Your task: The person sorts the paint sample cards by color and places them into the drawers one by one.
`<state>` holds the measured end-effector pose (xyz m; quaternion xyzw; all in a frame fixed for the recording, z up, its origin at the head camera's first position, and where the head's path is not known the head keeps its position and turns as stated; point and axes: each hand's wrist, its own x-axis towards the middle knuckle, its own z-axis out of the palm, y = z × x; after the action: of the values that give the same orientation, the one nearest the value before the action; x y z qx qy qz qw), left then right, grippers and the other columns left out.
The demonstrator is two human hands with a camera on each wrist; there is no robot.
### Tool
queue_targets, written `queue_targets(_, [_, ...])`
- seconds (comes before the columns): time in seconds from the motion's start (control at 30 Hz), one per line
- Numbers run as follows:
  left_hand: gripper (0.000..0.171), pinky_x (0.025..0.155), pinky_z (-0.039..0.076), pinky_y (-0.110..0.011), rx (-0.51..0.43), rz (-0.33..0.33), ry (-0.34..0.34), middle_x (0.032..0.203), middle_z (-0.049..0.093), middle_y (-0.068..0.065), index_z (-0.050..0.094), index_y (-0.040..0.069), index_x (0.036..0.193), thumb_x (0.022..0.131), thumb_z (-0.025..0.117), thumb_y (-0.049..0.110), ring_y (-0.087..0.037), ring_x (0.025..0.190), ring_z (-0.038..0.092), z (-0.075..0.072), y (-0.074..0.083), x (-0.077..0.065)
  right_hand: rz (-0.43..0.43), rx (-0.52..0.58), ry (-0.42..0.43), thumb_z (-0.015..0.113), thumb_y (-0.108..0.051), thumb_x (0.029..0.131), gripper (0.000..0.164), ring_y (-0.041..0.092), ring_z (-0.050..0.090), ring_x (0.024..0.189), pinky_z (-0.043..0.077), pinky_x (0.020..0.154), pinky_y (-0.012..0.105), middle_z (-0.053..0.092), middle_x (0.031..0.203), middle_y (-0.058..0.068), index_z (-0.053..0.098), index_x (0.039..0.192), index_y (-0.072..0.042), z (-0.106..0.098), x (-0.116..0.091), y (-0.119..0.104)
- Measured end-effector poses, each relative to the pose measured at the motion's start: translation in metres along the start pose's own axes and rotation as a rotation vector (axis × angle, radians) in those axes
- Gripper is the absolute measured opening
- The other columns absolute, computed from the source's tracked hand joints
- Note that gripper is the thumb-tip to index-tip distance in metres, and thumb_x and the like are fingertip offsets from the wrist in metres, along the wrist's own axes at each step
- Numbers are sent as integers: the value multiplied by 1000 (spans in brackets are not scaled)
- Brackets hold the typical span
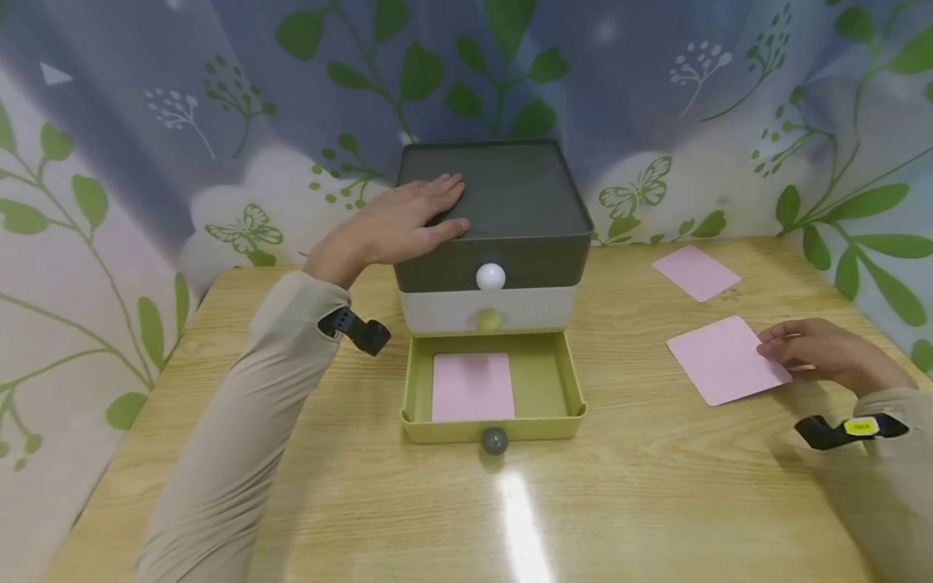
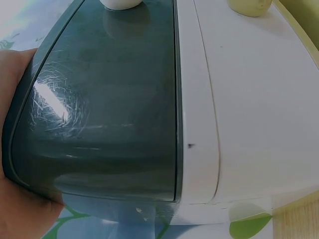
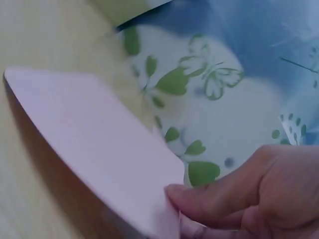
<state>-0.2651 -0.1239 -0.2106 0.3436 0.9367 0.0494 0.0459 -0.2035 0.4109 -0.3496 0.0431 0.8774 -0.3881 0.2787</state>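
A small three-tier drawer box stands at the back of the table, dark grey on top, white in the middle, olive green below. My left hand rests on its top with the fingers laid out over the left side. The bottom green drawer is pulled out, and a pink card lies in its left part. At the right, my right hand pinches a second pink card by its right corner. In the right wrist view that card is tilted, one edge raised off the wood.
Another pink card lies on the table behind the held one. The wooden table reaches back to a leaf-patterned curtain. A white knob, a green knob and a grey knob stick out from the drawer fronts.
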Motion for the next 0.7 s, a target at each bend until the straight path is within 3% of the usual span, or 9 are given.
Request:
queue_targets(0.07, [68, 119, 9, -38, -4, 2, 2, 161, 7, -13, 14, 2, 153, 104, 34, 43, -25, 148, 6, 0, 0, 0, -18, 97, -16, 50, -11, 99, 37, 1, 57, 84, 52, 75, 26, 58, 95, -13, 45, 124, 15, 0, 0, 2])
queue_targets(0.17, [68, 119, 9, -38, -7, 5, 5, 161, 8, -13, 14, 1, 153, 104, 35, 43, -25, 148, 6, 0, 1, 0, -50, 242, -28, 49, -10, 100, 18, 0, 60, 86, 53, 76, 25, 61, 95, -16, 60, 114, -8, 2, 0, 4])
queue_targets(0.3, [68, 119, 9, -38, -14, 4, 17, 160, 8, -13, 15, 1, 153, 104, 36, 43, -25, 148, 7, -1, 0, -1, -96, 374, -35, 46, -7, 101, 32, 3, 61, 86, 52, 74, 24, 63, 95, -15, 63, 93, -33, 4, -1, 1])
queue_targets(0.47, [68, 119, 10, -39, -13, 2, 20, 161, 8, -12, 14, 1, 153, 104, 36, 43, -25, 148, 8, -1, -1, -2, -135, 413, -44, 44, -6, 101, 34, 4, 61, 89, 50, 74, 24, 63, 98, -14, 63, 94, -34, 7, -3, -10])
queue_targets(0.7, [68, 119, 10, -39, -18, 7, 18, 161, 8, -12, 15, 1, 153, 104, 36, 42, -26, 148, 8, 1, 0, 0, -209, 586, -71, 43, 2, 100, 32, 10, 65, 86, 53, 74, 29, 66, 94, -4, 67, 97, -20, 24, -8, -20])
